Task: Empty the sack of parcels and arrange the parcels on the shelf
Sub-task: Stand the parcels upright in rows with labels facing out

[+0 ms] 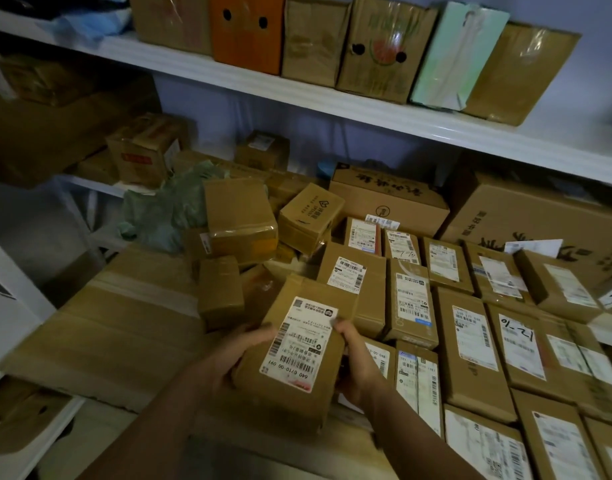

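I hold a brown cardboard parcel (297, 355) with a white shipping label facing up, low in the middle of the view. My left hand (235, 355) grips its left side and my right hand (355, 362) grips its right side. It hangs just above the shelf surface, at the left end of rows of labelled parcels (471, 341) lying flat side by side. A loose heap of unsorted parcels (242, 216) lies behind it. A crumpled green sack (166, 209) sits at the back left of the heap.
The upper white shelf (332, 102) carries upright boxes, one orange (247, 29). Two big cartons (540, 216) stand at the back right. A large flat carton (107, 323) covers the shelf's left part. More boxes fill the left shelving (55, 109).
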The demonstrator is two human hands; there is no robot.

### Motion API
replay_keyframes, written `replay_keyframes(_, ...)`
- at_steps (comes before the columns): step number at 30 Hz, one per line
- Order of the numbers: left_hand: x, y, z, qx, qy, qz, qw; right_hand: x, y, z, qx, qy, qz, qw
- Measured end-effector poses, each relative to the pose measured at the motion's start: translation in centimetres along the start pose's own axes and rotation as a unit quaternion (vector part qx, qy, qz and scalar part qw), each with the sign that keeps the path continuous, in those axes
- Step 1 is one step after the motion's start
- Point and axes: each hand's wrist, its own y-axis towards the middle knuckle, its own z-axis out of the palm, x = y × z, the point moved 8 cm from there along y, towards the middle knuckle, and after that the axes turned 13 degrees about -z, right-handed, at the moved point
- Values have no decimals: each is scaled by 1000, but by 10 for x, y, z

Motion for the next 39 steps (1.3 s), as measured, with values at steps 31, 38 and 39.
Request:
replay_keyframes(31,34,67,25,-53,117,-27,991,0,20,-64,22,-747,-53,662)
replay_keyframes(38,-3,55,25,-114,211,58,969,25,24,-47,-59,-697,-95,709)
replay_keyframes(39,-12,53,24,-132,223,69,964,30,25,-42,-67,-680,-114,722)
